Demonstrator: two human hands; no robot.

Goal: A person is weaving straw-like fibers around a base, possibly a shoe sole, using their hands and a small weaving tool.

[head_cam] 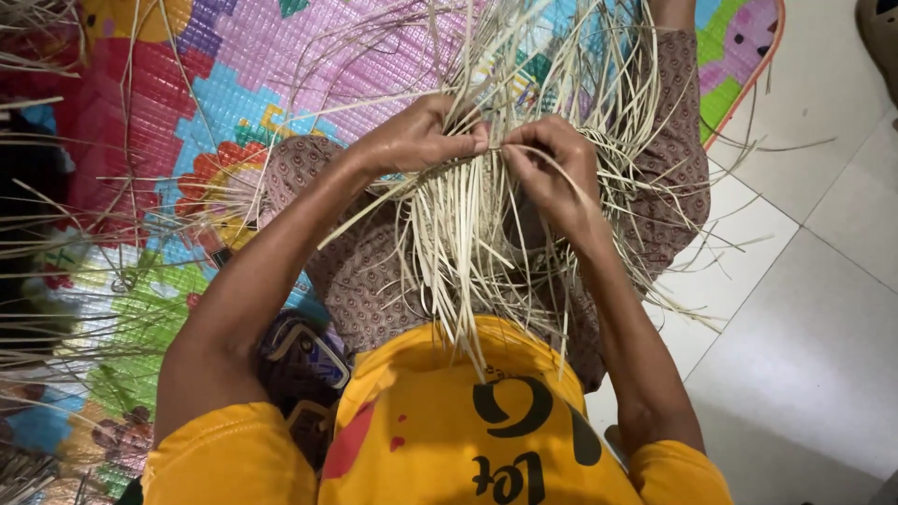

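Yellow shirt (440, 440) nearest the lens, at six o'clock, with loose ends of pale straw strips (458, 243) trailing down onto it. Up from there, both hands meeting at centre frame, over the lap. Left hand (421, 140) pinched nearly shut, thumb and forefinger clamped on a few strips at their crossing point, remaining fingers curled over the bundle. Right hand (552, 164) likewise closed, fingertips nipping a single strip just at three o'clock of the left thumb, knuckles almost touching. Best handled, by the look of it, with the left pinch kept firm on the crossing so nothing slips, while the right draws its strip snug and flat, without twisting or kinking the brittle fibre. Outward: strips fanning to twelve o'clock and spraying toward three, patterned brown trousers (374, 271) beneath, colourful plastic mat (187, 103) from nine to eleven o'clock with more straw scattered on it, pale floor tiles (804, 309) from two to five.
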